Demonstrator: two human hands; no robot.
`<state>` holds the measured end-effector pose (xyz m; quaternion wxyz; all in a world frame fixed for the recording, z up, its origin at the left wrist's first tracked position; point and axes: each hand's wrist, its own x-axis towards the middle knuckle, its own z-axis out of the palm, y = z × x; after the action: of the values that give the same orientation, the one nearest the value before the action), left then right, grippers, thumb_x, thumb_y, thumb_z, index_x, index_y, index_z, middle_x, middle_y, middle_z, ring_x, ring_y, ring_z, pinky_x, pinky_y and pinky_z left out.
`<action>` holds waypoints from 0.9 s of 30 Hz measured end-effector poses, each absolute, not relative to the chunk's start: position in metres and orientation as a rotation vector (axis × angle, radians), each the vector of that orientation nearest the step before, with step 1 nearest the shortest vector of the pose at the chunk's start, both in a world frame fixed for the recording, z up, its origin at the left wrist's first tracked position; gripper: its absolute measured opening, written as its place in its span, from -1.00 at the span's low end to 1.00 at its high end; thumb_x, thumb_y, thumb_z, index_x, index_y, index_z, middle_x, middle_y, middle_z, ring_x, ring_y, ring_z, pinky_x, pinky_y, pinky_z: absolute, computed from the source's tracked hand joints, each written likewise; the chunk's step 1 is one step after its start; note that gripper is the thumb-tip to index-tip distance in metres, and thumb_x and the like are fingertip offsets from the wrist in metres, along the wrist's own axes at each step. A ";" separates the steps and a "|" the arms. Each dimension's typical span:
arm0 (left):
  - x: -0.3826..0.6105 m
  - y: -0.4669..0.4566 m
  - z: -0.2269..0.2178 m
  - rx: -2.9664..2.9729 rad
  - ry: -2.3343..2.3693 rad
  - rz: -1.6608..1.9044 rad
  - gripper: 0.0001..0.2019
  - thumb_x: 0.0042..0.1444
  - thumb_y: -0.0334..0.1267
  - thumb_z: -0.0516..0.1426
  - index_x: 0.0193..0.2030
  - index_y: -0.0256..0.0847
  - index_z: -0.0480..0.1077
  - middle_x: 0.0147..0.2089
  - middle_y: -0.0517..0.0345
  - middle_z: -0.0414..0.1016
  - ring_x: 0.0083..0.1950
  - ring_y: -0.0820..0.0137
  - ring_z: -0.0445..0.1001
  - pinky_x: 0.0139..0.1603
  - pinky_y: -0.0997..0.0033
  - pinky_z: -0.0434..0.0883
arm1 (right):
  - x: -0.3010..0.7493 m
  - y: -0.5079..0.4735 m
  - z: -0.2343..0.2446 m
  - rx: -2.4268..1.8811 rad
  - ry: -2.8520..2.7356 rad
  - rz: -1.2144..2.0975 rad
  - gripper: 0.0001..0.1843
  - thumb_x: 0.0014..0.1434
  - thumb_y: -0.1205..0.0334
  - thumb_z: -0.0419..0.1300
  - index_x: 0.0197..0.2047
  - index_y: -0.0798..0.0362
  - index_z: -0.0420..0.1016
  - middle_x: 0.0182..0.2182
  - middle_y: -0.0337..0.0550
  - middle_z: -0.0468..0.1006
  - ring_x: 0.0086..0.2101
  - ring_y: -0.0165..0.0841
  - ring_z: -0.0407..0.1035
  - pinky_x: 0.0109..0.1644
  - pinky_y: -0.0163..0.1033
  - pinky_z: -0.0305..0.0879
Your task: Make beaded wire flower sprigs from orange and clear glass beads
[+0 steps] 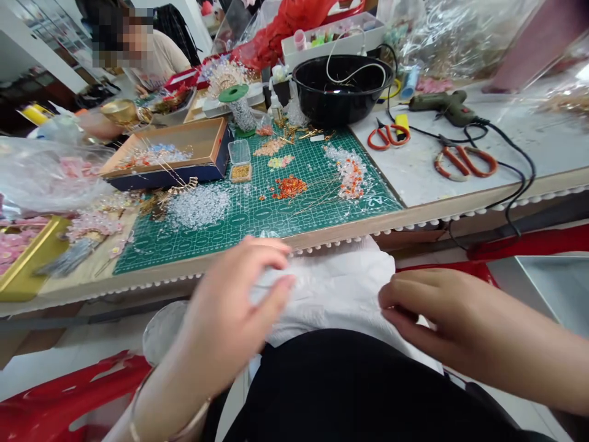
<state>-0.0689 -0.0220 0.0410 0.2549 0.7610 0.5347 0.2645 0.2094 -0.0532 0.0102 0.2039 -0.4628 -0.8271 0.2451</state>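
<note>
Both of my hands are low, over my lap, below the table's front edge. My left hand (234, 301) has its fingers curled in a pinch on something small and clear that I cannot make out, above a white cloth (340, 288) on my lap. My right hand (427, 313) rests on the cloth's right side with fingers curled and pressed together on its edge. On the table ahead lies a green cutting mat (257, 209) with a heap of clear beads (197, 205), orange beads (289, 186) and a strip of mixed beads (350, 172).
A brown box lid (202, 144), a small clear bead case (240, 161), a black bowl (343, 92), two red scissors (389, 136) (464, 162), a green glue gun (444, 105) with its black cord (519, 184). Another person (151, 55) sits at the far left. Red stool (59, 399) beside my knee.
</note>
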 end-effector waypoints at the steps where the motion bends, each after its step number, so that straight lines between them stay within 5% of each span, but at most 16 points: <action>1: -0.057 -0.024 0.044 2.084 1.284 0.605 -0.94 0.23 -0.27 0.19 -0.16 -0.07 0.46 0.05 0.11 0.54 0.14 0.19 0.43 0.11 0.31 0.26 | 0.203 -0.053 0.011 -1.248 -2.398 0.694 -0.82 0.31 0.32 0.12 -0.33 -0.01 0.48 -0.51 -0.25 0.46 -0.50 -0.36 0.34 -0.42 -0.22 0.11; 7: -0.015 -0.019 0.027 1.537 0.937 0.129 -0.75 0.28 -0.01 0.11 -0.29 -0.14 0.30 -0.35 0.24 0.36 -0.33 0.39 0.31 -0.32 0.43 0.22 | 0.193 -0.055 0.012 -1.198 -2.499 0.613 -0.79 0.35 0.32 0.06 -0.34 0.03 0.42 -0.51 -0.25 0.41 -0.53 -0.38 0.28 -0.47 -0.26 0.05; 13: -0.015 -0.025 0.009 1.355 0.855 0.186 -0.76 0.24 -0.06 0.15 -0.29 -0.19 0.34 -0.43 0.28 0.22 -0.40 0.47 0.16 -0.37 0.45 0.14 | 0.202 -0.056 0.010 -1.165 -2.472 0.743 -0.82 0.31 0.36 0.12 -0.35 0.01 0.42 -0.47 -0.24 0.45 -0.47 -0.38 0.30 -0.43 -0.26 0.09; 21: -0.022 -0.022 0.010 1.143 0.870 0.273 -0.73 0.12 -0.06 0.28 -0.31 -0.22 0.40 -0.55 0.34 0.14 -0.55 0.55 0.02 -0.56 0.50 -0.04 | 0.210 -0.043 0.012 -1.267 -2.283 0.782 -0.79 0.34 0.12 0.15 -0.31 -0.05 0.52 -0.47 -0.24 0.51 -0.46 -0.34 0.36 -0.40 -0.24 0.19; 27: -0.017 -0.007 0.003 0.586 0.761 0.699 -0.83 0.17 -0.20 0.25 -0.27 -0.25 0.42 -0.63 0.48 -0.10 -0.61 0.62 -0.23 -0.63 0.62 -0.17 | 0.197 -0.035 -0.011 -1.406 -1.752 1.419 -0.63 0.31 -0.12 0.19 -0.03 -0.02 0.50 -0.19 -0.10 0.63 -0.16 -0.17 0.52 -0.10 -0.09 0.45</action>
<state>-0.0171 -0.0073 0.0035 0.8288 0.2760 0.3583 0.3295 0.1973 -0.0348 -0.0105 0.2402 -0.5136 -0.6401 0.5184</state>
